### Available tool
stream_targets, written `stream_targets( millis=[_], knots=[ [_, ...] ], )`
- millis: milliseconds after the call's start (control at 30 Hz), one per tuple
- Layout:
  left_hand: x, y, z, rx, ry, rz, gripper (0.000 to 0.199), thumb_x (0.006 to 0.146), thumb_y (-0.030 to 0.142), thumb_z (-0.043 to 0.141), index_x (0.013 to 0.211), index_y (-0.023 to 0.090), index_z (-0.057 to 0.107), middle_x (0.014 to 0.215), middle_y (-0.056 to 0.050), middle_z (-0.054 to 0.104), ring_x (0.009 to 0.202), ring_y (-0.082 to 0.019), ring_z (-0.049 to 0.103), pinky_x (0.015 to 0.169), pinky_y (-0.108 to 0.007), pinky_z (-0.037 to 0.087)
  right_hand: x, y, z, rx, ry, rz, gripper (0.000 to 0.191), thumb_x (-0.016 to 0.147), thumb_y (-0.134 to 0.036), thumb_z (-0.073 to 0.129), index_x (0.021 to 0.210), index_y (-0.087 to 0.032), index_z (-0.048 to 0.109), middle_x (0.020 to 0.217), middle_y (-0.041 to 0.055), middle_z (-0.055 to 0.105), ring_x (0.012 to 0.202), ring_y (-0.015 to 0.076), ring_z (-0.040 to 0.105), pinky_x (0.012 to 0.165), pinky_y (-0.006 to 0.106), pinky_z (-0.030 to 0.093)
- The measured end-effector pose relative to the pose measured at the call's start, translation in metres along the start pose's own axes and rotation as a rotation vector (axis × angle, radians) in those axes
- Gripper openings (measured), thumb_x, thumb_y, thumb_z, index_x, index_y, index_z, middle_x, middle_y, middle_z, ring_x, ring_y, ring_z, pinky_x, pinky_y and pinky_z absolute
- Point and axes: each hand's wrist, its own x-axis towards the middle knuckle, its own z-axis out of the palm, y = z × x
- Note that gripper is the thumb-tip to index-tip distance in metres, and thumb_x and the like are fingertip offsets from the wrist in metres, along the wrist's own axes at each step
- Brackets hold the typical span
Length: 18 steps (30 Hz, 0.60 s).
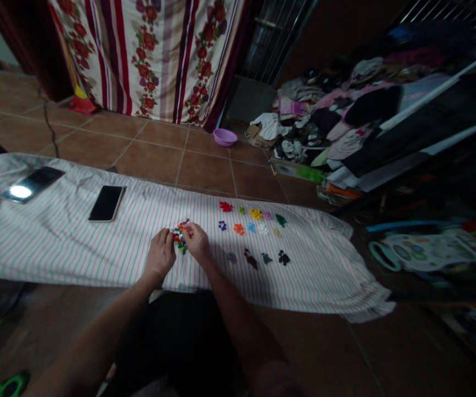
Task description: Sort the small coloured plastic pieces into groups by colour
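Observation:
A mixed pile of small coloured pieces (pixel 180 247), with red, green, white and orange among them, lies on a striped cloth (pixel 159 193). At the pile's left edge rests my left hand (pixel 161 252), its fingers curled together. My right hand (pixel 197 241) is over the pile's right side, fingertips pinched near an orange piece; what they grip is too small to make out. To the right sit small groups sorted by colour, including red pieces (pixel 225 207), yellow pieces (pixel 256 214), orange pieces (pixel 239 229), dark green pieces (pixel 281 220), brown pieces (pixel 251 259) and black pieces (pixel 283 257).
On the cloth's left part lie a dark-screened phone (pixel 107 203) and another phone (pixel 33 184) reflecting a bright light. Beyond, a purple basin (pixel 225 138) stands on the tiled floor before a flowered curtain (pixel 150 60). Heaped clothes (pixel 329 110) fill the right side.

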Motion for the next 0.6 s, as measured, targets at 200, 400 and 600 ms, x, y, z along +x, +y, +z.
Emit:
stream_targets(
  millis=[200,400,600],
  knots=[
    [0.001,0.002,-0.003,-0.006,-0.013,0.006,0.032,0.089,0.018,0.033,0.114,0.015,0.053,0.120,-0.016,0.055,0.119,-0.027,0.047,0.098,-0.044,0.041,-0.009,0.008,-0.009,0.358,0.075,0.209,0.023,0.082,-0.035,0.055,0.096,-0.023,0.068,0.087,0.0012,0.069,0.075,0.0139,0.065,0.072,0.026,0.054],
    [0.001,0.002,-0.005,-0.019,-0.002,0.012,0.032,0.089,0.018,0.033,0.114,0.014,0.054,0.119,-0.017,0.056,0.119,-0.028,0.048,0.098,-0.045,0.041,-0.016,0.016,-0.017,0.751,0.144,0.413,0.033,0.074,-0.043,0.065,0.096,-0.018,0.067,0.083,0.0023,0.069,0.072,0.0126,0.065,0.067,0.024,0.054],
    [0.001,0.002,-0.006,0.025,0.004,0.030,0.032,0.090,0.019,0.032,0.112,0.013,0.054,0.119,-0.017,0.057,0.118,-0.028,0.048,0.098,-0.044,0.041,-0.021,0.021,-0.029,0.919,0.199,0.482,0.036,0.067,-0.039,0.073,0.094,-0.016,0.067,0.086,0.0036,0.069,0.075,0.0124,0.065,0.076,0.026,0.054]
  ],
)
